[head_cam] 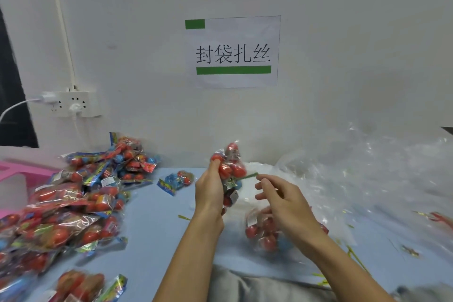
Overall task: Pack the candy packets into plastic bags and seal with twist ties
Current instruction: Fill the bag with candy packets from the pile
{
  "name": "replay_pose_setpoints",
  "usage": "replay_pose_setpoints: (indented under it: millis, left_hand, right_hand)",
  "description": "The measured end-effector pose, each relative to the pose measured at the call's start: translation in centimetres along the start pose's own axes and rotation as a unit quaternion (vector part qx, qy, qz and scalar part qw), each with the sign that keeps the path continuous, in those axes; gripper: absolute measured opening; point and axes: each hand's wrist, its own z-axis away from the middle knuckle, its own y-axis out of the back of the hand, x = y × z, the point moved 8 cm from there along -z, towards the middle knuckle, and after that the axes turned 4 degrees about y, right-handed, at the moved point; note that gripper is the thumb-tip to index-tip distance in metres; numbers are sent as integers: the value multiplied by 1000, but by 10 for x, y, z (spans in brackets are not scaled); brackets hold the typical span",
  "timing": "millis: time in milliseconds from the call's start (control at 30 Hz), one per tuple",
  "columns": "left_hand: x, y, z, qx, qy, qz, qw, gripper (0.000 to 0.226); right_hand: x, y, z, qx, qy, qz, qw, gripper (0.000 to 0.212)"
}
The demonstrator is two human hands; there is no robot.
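Observation:
My left hand (209, 187) grips a clear plastic bag of red candy balls (230, 167), held upright above the table. A green twist tie (248, 176) sticks out sideways from the bag's gathered neck. My right hand (282, 200) pinches the tie's right end between thumb and fingertips. A second filled bag of red and blue candies (262, 230) lies on the table beneath my right wrist.
A big heap of candy packets (73, 203) covers the left of the blue table (157, 233). One loose packet (175, 180) lies near the wall. Clear plastic bags (367, 174) pile up at right. Loose green ties (355, 257) lie at the lower right. A pink tray (17, 171) sits far left.

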Motion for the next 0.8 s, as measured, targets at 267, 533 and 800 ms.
replay_pose_setpoints:
  millis: [267,533,800]
  left_hand:
    - [-6,-25,15,-86,-30,-142,986,39]
    - [-12,-39,23,-119,-62,-146,980,39]
    - [3,-11,13,-10,-76,-93,993,24]
  right_hand:
    - [3,7,1,28,-6,-77,997,11]
    - [22,10,-3,66,-75,-202,974,27]
    - [34,22,-8,141,-80,-227,960,13]
